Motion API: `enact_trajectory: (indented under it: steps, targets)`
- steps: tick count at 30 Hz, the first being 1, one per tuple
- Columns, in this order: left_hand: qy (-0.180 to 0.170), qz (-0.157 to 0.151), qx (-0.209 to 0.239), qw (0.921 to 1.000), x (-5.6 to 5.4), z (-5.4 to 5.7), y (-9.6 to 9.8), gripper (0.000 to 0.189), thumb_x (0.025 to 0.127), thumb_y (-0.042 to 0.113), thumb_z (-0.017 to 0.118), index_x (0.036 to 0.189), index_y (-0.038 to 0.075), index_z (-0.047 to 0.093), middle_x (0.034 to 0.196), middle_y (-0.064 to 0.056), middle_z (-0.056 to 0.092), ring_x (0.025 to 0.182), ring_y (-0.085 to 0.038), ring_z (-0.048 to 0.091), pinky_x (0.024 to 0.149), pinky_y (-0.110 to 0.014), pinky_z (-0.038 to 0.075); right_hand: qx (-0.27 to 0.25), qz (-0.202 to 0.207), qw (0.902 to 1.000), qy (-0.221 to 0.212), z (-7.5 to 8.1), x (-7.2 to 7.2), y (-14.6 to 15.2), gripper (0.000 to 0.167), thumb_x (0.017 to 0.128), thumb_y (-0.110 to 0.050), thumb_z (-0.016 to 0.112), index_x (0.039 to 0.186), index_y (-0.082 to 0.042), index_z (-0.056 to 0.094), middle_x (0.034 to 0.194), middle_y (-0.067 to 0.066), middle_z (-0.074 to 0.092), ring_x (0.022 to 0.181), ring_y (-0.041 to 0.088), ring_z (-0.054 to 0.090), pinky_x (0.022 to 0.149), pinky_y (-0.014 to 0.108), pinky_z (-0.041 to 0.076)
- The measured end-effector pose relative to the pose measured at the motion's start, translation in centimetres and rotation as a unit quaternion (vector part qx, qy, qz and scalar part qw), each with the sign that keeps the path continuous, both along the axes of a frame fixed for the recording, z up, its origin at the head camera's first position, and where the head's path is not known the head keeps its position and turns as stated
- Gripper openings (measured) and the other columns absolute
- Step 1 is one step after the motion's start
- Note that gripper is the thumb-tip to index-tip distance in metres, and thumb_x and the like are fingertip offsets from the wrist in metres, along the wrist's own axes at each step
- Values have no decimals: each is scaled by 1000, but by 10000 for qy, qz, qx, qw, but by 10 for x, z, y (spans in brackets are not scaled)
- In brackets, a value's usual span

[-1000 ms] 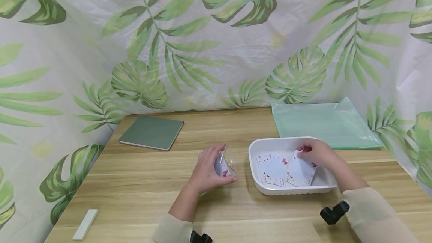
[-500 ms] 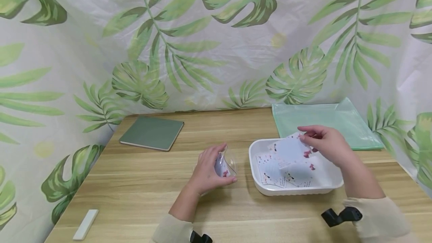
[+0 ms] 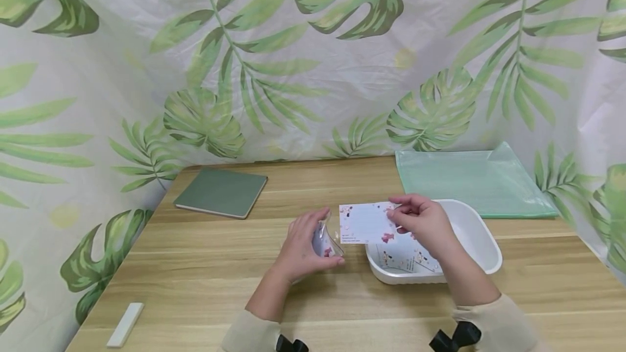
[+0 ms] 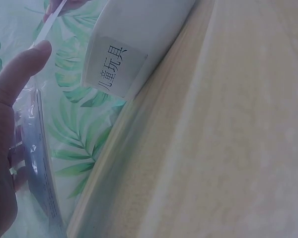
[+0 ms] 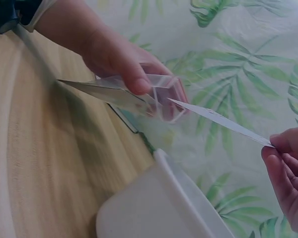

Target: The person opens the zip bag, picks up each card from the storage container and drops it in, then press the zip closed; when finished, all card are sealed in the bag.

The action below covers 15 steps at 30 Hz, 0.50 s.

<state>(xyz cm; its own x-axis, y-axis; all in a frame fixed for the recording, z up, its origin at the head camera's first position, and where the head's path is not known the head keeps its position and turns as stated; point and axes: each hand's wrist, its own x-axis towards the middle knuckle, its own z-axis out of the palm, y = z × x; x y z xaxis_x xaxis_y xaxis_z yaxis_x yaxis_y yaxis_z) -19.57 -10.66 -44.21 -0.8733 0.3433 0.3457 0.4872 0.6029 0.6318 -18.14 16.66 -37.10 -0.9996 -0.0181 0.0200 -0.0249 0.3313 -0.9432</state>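
In the head view, my left hand (image 3: 299, 254) grips a clear plastic sleeve (image 3: 320, 240) with printed cards inside, fingers and thumb spread round its sides. The sleeve's mouth gapes toward the right; the right wrist view shows the clear opening (image 5: 171, 94). Between thumb and fingers, my right hand (image 3: 425, 224) pinches a white card (image 3: 362, 224) by its right end. Small red and brown figures decorate this card. Its free end is right at the sleeve's mouth. Below the card, more printed cards (image 3: 403, 257) lie in a white plastic bin (image 3: 484, 243).
A dark green notebook (image 3: 222, 192) lies at the table's back left. Behind the bin is a translucent green zip pouch (image 3: 469, 178). A small white bar (image 3: 125, 325) sits near the front left edge. A leaf-patterned curtain (image 3: 313, 69) hangs behind the wooden table (image 3: 205, 276).
My right hand has lifted the card out of the bin and carried it left to the sleeve, turning it level. My left hand has kept its place.
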Motion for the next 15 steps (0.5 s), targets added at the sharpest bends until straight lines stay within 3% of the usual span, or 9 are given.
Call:
enact_trajectory:
  steps: [15]
  targets:
    - [267, -189, -257, 9991, -1, -1, 0, 107, 54, 51, 89, 145, 15, 45, 139, -6, 53, 129, -27, 47, 107, -48, 33, 792, 307, 9954, -436, 7, -9, -16, 37, 86, -18, 73, 118, -1, 66, 86, 7, 65, 72, 15, 61, 67, 29, 57]
